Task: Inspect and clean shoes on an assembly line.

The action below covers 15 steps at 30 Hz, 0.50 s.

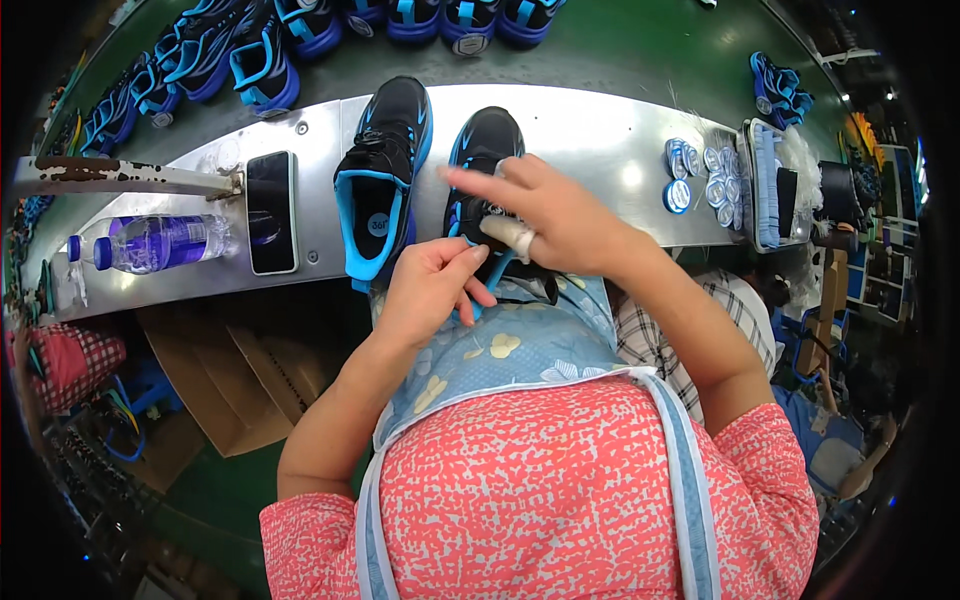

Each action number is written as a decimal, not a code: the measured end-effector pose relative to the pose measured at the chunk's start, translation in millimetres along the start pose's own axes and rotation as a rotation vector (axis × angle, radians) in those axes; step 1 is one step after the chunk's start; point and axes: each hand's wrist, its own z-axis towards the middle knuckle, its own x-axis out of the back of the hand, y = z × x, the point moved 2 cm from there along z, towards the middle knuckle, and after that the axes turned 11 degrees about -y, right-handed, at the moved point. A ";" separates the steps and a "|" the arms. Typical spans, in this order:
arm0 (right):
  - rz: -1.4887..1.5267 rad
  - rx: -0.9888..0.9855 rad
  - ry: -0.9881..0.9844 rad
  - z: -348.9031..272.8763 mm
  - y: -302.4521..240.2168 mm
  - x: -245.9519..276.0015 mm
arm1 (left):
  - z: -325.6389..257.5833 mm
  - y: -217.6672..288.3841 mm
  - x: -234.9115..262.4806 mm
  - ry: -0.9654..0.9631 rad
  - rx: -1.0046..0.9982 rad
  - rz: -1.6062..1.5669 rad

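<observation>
Two black sneakers with bright blue trim are at the table's front edge. The left sneaker (385,150) stands upright with its toe away from me and a round label on its insole. My left hand (430,285) pinches the blue heel collar of the right sneaker (488,140) between thumb and fingers. Over that sneaker's tongue and laces is my right hand (565,215), its index finger stretched to the left and slightly blurred. A pale wrap covers its thumb, which lies against the shoe's upper. The hands hide much of the shoe's opening.
More sneakers (265,70) line the far side of the green surface. A phone (272,212), purple-labelled bottles (160,243) and a metal bar (120,177) are at left. Round stickers (677,196) and a plastic tray (766,190) are at right. Below left stands a cardboard box (215,370).
</observation>
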 end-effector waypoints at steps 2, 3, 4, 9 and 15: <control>-0.059 -0.084 -0.054 -1.9 0.2 -13.8 | 0.5 1.7 -0.5 -0.009 0.004 0.011; -0.089 -0.126 -0.081 -2.9 1.0 -19.2 | 0.7 1.3 0.0 -0.021 0.010 0.009; -0.016 -0.187 -0.134 -5.0 4.3 -19.5 | -0.1 0.7 0.9 -0.028 0.015 0.007; 0.287 -0.191 -0.037 -16.4 31.3 6.8 | -8.6 12.6 -1.4 -0.053 0.061 -0.159; 0.269 -0.154 -0.194 3.6 6.9 8.3 | 5.0 8.1 4.1 -0.039 0.052 -0.204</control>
